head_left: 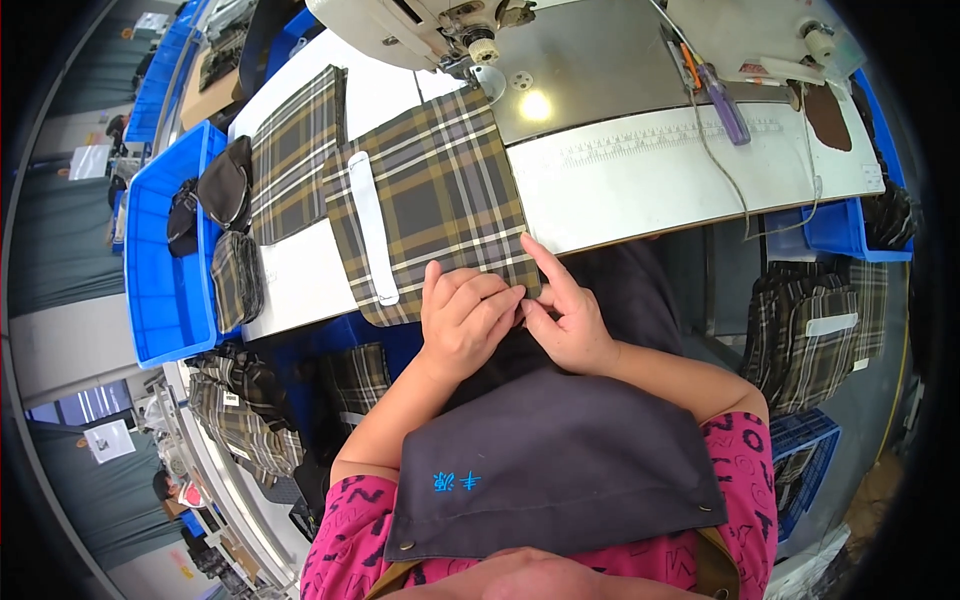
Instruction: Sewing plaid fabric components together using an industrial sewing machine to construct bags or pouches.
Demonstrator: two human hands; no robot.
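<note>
Plaid panel (435,190) flat on the white surface (640,185), long axis running from the near edge up toward the sewing machine (400,30) at the far edge, far corner tucked right by the presser foot, near corner hanging just over the near edge. White strip (372,228) along the panel's left side, parallel to that long axis. Left hand (465,315) curled, fingers bent onto the panel's near corner, pinching the cloth at the near edge. Right hand (565,315) just beside it, touching it, forefinger stretched up along the panel's right edge, thumb and other fingers nipping the same corner. Second plaid piece (295,150) lying to the left of the panel, near the surface's left edge, also lengthwise toward the far edge. Printed ruler (665,145) across the right half of the surface, purple tool (722,100) beyond it. Blue bin (165,260) off the left edge holding dark and plaid pieces. More plaid goods (815,335) stacked low to the right, by another blue bin (840,230). Dark apron (550,460) over the lap. Workshop room around, further benches at left.
</note>
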